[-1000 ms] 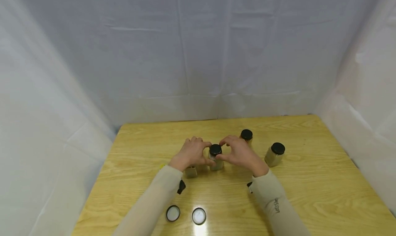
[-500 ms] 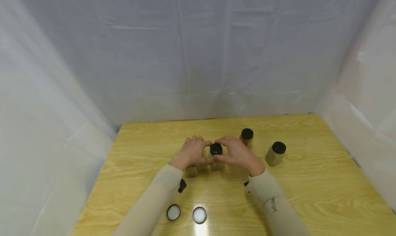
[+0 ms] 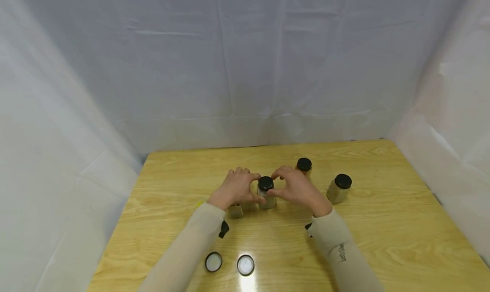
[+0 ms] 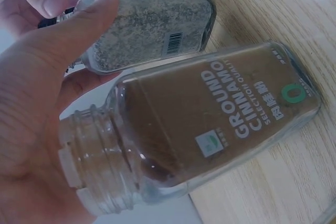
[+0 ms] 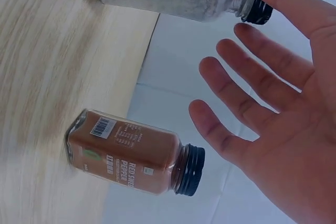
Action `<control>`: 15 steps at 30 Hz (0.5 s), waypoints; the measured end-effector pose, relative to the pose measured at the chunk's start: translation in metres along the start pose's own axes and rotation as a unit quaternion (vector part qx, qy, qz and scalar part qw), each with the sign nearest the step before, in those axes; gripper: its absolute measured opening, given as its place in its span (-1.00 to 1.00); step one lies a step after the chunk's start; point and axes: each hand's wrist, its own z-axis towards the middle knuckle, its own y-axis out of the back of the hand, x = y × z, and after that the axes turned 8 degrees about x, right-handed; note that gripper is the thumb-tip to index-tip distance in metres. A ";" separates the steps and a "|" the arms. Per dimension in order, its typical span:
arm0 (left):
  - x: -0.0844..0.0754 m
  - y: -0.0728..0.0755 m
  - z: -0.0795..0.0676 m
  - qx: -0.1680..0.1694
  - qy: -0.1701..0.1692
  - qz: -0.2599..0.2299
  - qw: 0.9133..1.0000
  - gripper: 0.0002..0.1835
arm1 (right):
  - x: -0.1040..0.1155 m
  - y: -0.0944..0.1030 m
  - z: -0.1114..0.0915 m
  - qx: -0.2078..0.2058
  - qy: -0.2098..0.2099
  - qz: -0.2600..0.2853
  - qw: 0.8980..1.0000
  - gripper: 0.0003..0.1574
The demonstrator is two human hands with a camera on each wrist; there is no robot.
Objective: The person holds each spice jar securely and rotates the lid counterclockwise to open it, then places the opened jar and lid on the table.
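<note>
In the head view my left hand (image 3: 238, 188) holds a glass spice jar (image 3: 267, 201) of speckled grey contents, upright on the table. Its thumb lies along the jar's shoulder in the left wrist view. My right hand (image 3: 296, 191) is at the jar's black screw lid (image 3: 266, 183), with the thumb right at the lid. The other fingers (image 5: 226, 87) are spread and loosely extended, apart from the lid in the right wrist view. Beside the left hand stands a lidless ground cinnamon jar (image 4: 210, 124), its threaded neck showing; the left forearm partly hides it in the head view.
A capped red sweet pepper jar (image 5: 126, 150) stands behind the right hand. Farther right is another black-capped jar (image 3: 338, 191). Two upturned lids, one left (image 3: 213, 262) and one right (image 3: 245, 265), lie near the front. Something yellow (image 3: 200, 203) shows past the left wrist.
Half a second ago my right fingers closed in around the lid; now they have spread and drawn back to the right. The left hand keeps its place on the jar.
</note>
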 end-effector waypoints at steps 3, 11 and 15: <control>0.001 0.000 0.001 0.000 -0.001 -0.001 1.000 -0.10 | -0.002 0.001 -0.001 0.008 0.010 0.009 1.000 -0.49; 0.002 0.000 0.001 -0.005 -0.010 0.001 1.000 -0.11 | 0.005 -0.002 0.005 0.035 -0.007 0.027 0.999 -0.30; 0.001 0.001 -0.001 -0.002 -0.006 0.004 1.000 -0.13 | 0.009 -0.005 0.008 0.035 -0.005 0.015 0.999 -0.29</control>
